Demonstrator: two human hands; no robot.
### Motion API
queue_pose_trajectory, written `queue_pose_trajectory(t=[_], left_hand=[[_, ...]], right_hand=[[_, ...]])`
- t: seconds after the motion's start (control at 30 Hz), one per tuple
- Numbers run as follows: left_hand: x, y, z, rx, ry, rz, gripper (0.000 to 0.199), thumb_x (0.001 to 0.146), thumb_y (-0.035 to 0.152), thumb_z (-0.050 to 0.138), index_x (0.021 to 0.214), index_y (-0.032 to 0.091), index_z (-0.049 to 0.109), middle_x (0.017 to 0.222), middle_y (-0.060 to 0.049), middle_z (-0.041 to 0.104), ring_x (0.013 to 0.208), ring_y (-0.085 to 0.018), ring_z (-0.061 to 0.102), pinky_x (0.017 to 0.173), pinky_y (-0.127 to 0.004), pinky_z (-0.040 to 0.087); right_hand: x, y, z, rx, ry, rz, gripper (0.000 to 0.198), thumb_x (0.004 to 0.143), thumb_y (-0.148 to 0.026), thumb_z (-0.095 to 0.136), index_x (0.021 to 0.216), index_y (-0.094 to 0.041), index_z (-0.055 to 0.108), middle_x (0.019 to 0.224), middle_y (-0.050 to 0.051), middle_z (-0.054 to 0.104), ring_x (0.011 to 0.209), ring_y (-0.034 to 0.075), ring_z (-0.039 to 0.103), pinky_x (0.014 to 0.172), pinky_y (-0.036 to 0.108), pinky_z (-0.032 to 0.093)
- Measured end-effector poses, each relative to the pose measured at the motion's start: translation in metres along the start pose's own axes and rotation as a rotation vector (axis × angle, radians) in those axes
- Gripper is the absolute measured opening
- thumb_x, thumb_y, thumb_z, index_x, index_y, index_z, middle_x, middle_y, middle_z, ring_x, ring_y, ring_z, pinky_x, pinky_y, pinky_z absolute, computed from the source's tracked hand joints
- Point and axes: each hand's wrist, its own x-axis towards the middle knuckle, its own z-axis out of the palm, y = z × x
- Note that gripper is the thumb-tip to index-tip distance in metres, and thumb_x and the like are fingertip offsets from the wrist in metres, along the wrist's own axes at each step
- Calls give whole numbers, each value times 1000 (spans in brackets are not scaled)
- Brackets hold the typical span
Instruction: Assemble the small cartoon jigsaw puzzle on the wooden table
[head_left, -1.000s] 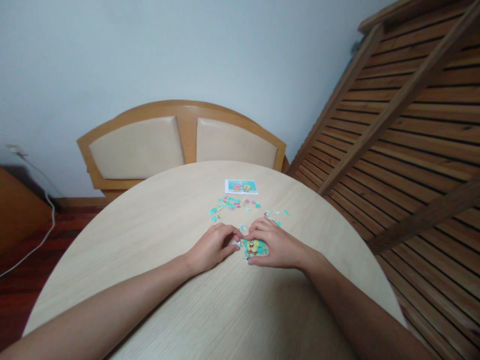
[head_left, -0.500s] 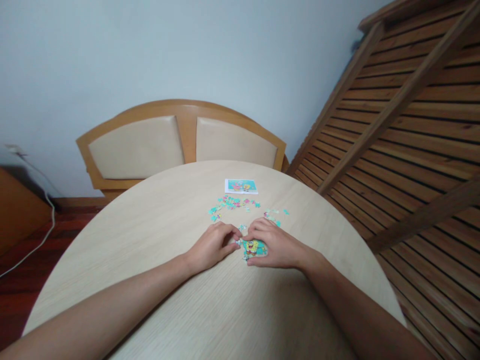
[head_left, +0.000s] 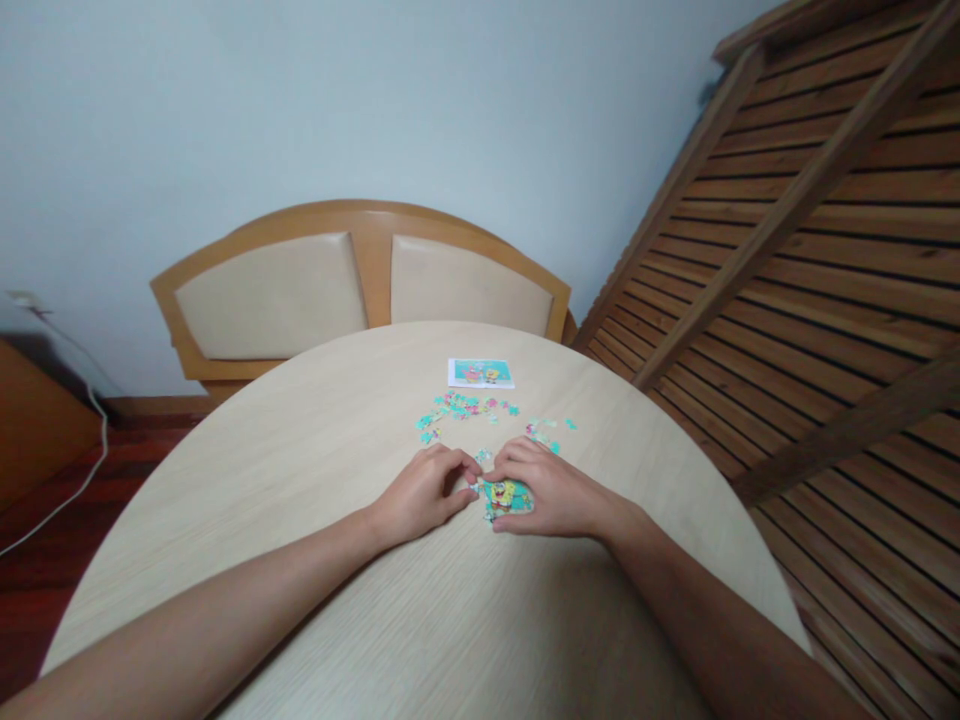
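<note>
A partly joined jigsaw puzzle (head_left: 504, 494), teal with a yellow cartoon figure, lies flat on the round table near its middle. My right hand (head_left: 544, 490) curls round its right side, thumb at the near edge and fingers at the far edge, gripping it. At the puzzle's left edge, my left hand (head_left: 426, 488) pinches a small puzzle piece (head_left: 475, 489) between thumb and fingertips; the piece is mostly hidden. A few loose pieces (head_left: 484, 456) lie just beyond the fingertips, between the two hands.
Loose puzzle pieces (head_left: 461, 405) are scattered beyond my hands, with a smaller group (head_left: 544, 436) to the right. Behind them lies a picture card (head_left: 481, 373). A padded headboard (head_left: 270, 295) stands past the pale table (head_left: 300, 440); a slatted wooden frame (head_left: 787, 250) leans at right.
Both hands stay almost in place. The left thumb and fingertips shift very slightly at the puzzle's left edge. The whole view drifts a little.
</note>
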Motion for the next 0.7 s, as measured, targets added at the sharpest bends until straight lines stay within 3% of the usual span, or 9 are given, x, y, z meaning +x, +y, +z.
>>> queue_pose_trajectory(t=[0.7], left_hand=[[-3,2,-3,-55,-82,59,18,85,25,74,101,22,66,100,-2,72,97,-21,62,90,-34,45]], right_hand=[[1,-1,-1,-8,-18,4,49,74,-47,83,114,-22,69,103,7,63,104,25,56,96,40,43]])
